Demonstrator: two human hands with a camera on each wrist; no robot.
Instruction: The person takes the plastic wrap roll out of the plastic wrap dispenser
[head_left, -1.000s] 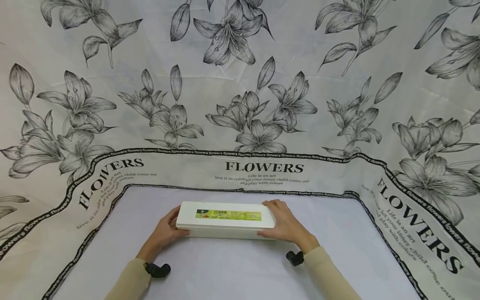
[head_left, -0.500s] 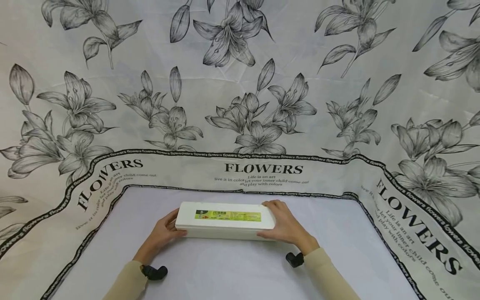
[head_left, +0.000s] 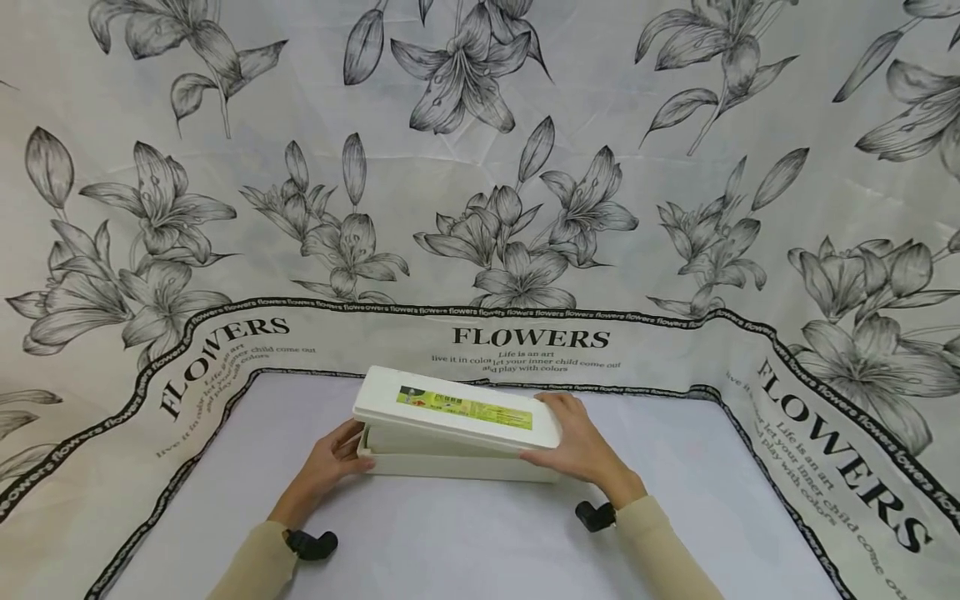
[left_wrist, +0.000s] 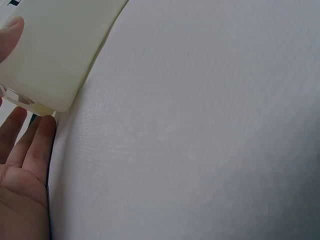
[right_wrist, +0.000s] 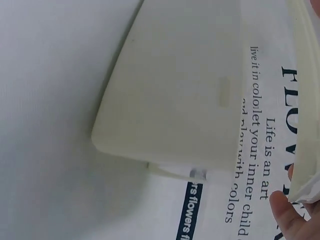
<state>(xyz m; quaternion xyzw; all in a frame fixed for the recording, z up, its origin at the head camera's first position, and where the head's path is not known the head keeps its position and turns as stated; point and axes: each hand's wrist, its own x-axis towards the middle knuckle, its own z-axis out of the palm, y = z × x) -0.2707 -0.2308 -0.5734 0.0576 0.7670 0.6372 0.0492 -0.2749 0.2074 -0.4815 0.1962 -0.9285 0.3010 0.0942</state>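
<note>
A long white box (head_left: 457, 467) sits on the white cloth, its lid (head_left: 450, 422) raised and tilted, left end higher. On the lid is a yellow-green label (head_left: 465, 408). My left hand (head_left: 322, 467) grips the box's left end, thumb on the front wall; in the left wrist view its fingers (left_wrist: 37, 150) touch the end of the box (left_wrist: 65, 55). My right hand (head_left: 581, 442) holds the right end of the lid between thumb and fingers. The right wrist view shows the lid (right_wrist: 306, 125) apart from the box (right_wrist: 170, 90). The inside of the box is mostly hidden.
White cloth (head_left: 465, 542) covers the work surface. Around its back and sides stands a curtain (head_left: 300, 233) printed with grey lilies and the word FLOWERS. Black wrist camera mounts (head_left: 311, 546) stick out at both wrists.
The lid lay flat on the box in both earlier frames; now it is lifted and tilted, left end up. My right hand has shifted slightly right. The left hand stays at the box.
</note>
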